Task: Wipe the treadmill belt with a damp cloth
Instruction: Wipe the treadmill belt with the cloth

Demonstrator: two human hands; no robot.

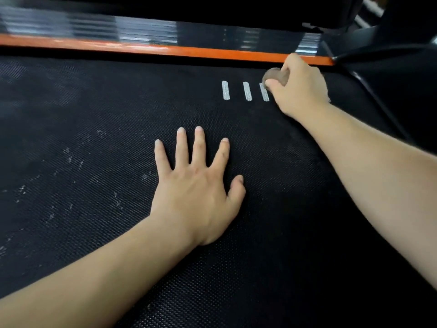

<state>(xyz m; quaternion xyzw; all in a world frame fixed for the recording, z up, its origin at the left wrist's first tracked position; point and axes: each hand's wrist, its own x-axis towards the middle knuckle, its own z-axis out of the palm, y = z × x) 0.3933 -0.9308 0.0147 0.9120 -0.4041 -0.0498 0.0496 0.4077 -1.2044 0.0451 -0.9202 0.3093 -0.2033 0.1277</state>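
Presses the left hand (196,185) flat on the black textured treadmill belt (236,268), palm down, fingers straight and spread, thumb out to the right, holding nothing. Stretches both bare forearms in from the near edge, well apart from each other.

Reaches the right hand (298,88) across to the far right part of the belt and grips a bunched brownish cloth (275,76), fingers curled round it, only a small blurred wad showing past the knuckles. Holds the cloth low at the belt surface, just on the near side of the orange strip (189,51) along the far edge; cannot tell through the blur how much of it touches the belt.

Hides the lower part of the third of the short white marks (247,91) under the thumb side of that hand, leaving two marks bare to its left.

Shows whitish specks (71,159) scattered over the left half of the belt, well apart from the cloth. Shows, beyond the orange strip, a glossy black side rail (118,27) streaked with blurred reflections, and a dark frame part (378,50) at the far right, near the right hand
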